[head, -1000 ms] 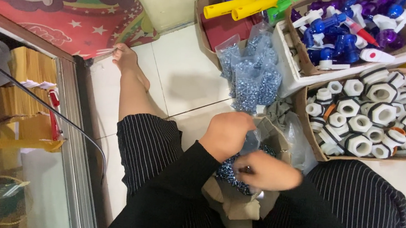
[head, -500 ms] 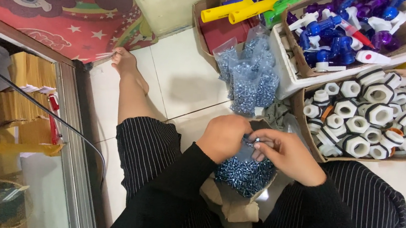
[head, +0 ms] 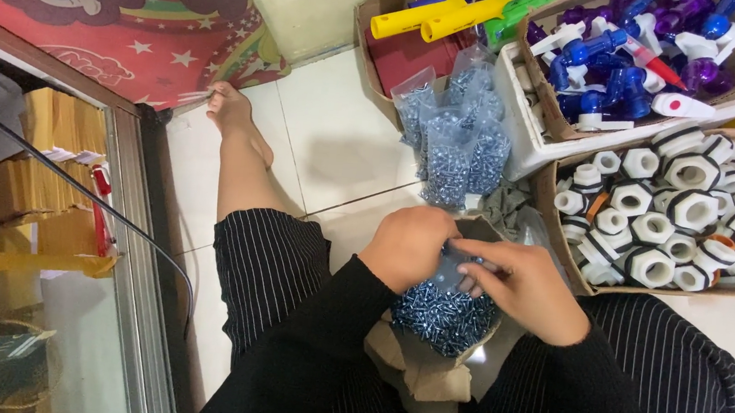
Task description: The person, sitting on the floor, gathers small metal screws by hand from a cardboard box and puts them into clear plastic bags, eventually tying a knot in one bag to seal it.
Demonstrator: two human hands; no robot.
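Observation:
I sit on a white tiled floor with a clear plastic bag of small silver screws [head: 444, 315] in my lap, resting on brown paper [head: 422, 376]. My left hand [head: 409, 247] grips the bag's top edge. My right hand [head: 527, 287] pinches the same top edge from the right, fingers closed on the plastic. Both hands meet over the bag's mouth.
Several filled screw bags [head: 451, 142] lean on the floor ahead. A cardboard box of white plastic nuts [head: 676, 216] stands at right. Behind it are a box of blue and purple spray nozzles [head: 620, 51] and yellow tubes [head: 433, 15]. A glass cabinet [head: 38, 226] is at left.
My right hand rose from lower on the bag to its top edge and now meets my left hand there. The bag has lifted slightly in my lap.

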